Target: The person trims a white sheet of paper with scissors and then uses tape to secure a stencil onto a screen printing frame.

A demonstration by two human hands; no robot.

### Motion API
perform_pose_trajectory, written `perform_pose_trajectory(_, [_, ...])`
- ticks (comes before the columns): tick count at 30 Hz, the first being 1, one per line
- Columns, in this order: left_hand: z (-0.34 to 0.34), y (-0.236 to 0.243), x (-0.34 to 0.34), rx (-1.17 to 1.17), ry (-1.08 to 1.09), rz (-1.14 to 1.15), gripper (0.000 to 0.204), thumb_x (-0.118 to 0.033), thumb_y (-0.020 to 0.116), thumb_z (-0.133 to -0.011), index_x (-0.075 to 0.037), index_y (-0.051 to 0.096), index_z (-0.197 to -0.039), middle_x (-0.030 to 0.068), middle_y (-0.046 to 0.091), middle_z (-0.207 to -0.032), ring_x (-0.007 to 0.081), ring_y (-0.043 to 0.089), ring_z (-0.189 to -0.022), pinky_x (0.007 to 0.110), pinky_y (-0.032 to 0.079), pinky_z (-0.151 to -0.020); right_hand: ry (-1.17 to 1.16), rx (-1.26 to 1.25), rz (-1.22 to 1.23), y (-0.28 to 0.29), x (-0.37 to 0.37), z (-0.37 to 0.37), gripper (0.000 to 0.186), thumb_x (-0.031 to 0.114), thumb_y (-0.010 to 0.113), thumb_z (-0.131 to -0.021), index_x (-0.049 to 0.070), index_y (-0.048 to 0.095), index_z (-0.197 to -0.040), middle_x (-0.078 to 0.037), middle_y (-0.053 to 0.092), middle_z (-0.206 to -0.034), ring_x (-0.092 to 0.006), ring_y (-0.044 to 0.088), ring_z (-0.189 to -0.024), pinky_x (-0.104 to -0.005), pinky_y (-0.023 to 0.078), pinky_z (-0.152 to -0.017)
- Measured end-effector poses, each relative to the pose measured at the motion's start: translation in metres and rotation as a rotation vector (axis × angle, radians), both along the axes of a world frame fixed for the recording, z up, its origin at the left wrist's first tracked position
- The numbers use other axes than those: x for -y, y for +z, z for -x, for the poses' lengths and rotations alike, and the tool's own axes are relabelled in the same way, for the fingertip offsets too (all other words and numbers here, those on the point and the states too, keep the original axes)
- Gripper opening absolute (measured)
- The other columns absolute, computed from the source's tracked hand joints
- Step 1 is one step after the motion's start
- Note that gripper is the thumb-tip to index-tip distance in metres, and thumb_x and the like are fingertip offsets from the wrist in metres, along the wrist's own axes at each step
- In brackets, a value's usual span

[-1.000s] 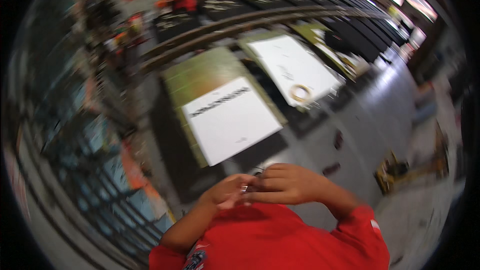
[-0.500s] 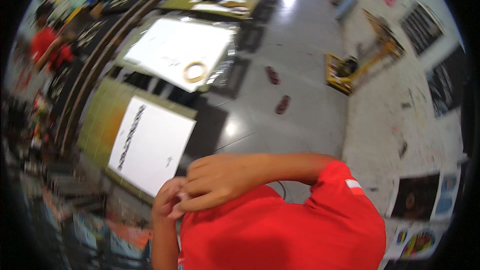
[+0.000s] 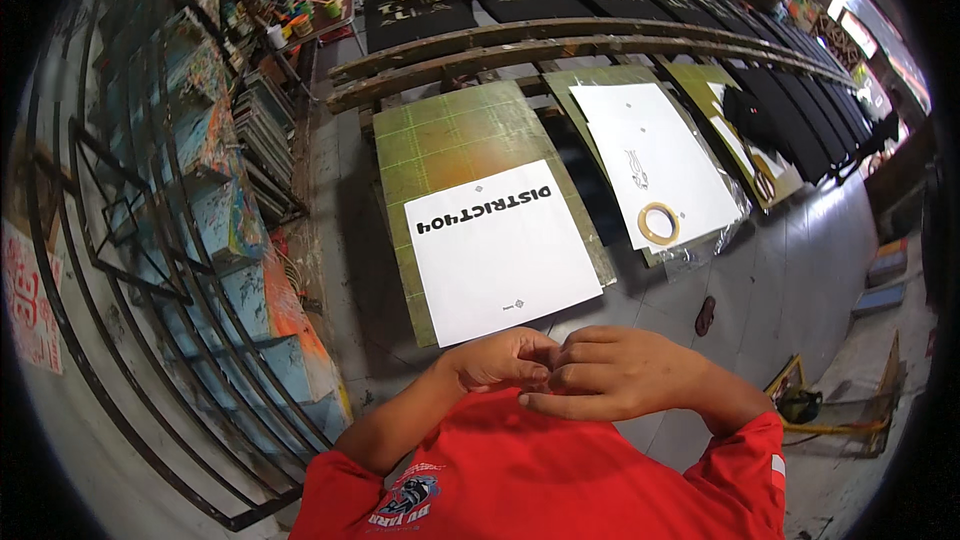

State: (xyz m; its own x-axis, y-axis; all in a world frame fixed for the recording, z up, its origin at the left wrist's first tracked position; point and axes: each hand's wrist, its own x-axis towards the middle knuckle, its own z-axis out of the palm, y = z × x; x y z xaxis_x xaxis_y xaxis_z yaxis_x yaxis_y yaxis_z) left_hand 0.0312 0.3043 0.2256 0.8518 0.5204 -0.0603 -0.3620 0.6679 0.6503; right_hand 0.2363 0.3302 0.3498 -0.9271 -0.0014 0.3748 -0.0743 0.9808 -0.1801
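Head view: your left hand (image 3: pixel 497 360) and right hand (image 3: pixel 615 373) meet fingertip to fingertip; what they pinch is hidden, so keep them near the white sheet (image 3: pixel 503 245).

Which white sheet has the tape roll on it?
The farther white sheet, right of the hands; the tape roll lies near its lower edge. The nearer white sheet carries none.

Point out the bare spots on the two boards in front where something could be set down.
The green board is bare above the white sheet, toward the wooden rails. The second white sheet is bare except where the tape roll lies at its near end. The black boards to the right look crowded. Both hands, left hand and right hand, meet at the chest.
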Motion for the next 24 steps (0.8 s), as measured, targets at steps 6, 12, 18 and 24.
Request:
perform_pose_trajectory(6, [0.043,-0.004,0.019,-0.109,0.134,-0.058,0.018,-0.017,0.070,-0.086,-0.003,0.063,-0.096,0.0007,0.061,-0.087,0.0077,0.057,-0.080,0.023,0.047,-0.071,0.080,-0.013,0.009,-0.006,-0.001,0.056,0.038,0.004,0.061,-0.077,0.010,0.060,-0.114,-0.002,0.055,-0.083,-0.0178,0.059,-0.079,-0.0309,0.051,-0.073])
perform_pose_trajectory(12, [0.101,-0.023,0.048,-0.093,0.205,0.021,0.011,-0.013,0.069,-0.087,-0.004,0.063,-0.090,-0.0001,0.061,-0.078,0.0067,0.054,-0.062,0.020,0.043,-0.055,0.094,-0.012,0.062,-0.018,0.016,0.117,0.036,0.001,0.065,-0.075,0.009,0.063,-0.110,-0.001,0.055,-0.082,-0.0167,0.058,-0.075,-0.0300,0.050,-0.069])
perform_pose_trajectory(18, [0.164,-0.026,0.070,-0.148,0.278,0.062,0.012,-0.016,0.067,-0.089,-0.005,0.063,-0.088,-0.0001,0.060,-0.073,0.0049,0.053,-0.059,0.018,0.041,-0.050,-0.047,-0.121,0.086,-0.042,0.039,0.167,0.027,0.003,0.066,-0.074,0.007,0.065,-0.101,-0.004,0.061,-0.089,-0.0189,0.062,-0.079,-0.0310,0.052,-0.068])
perform_pose_trajectory(24, [0.212,-0.058,0.061,-0.203,0.459,0.102,0.020,-0.022,0.068,-0.088,-0.004,0.061,-0.087,0.0038,0.063,-0.077,0.0114,0.059,-0.064,0.021,0.052,-0.059,-0.729,-0.460,0.217,-0.119,0.047,0.165,0.047,0.008,0.080,-0.070,0.010,0.058,-0.112,-0.018,0.061,-0.119,-0.0339,0.066,-0.097,-0.0365,0.056,-0.081])
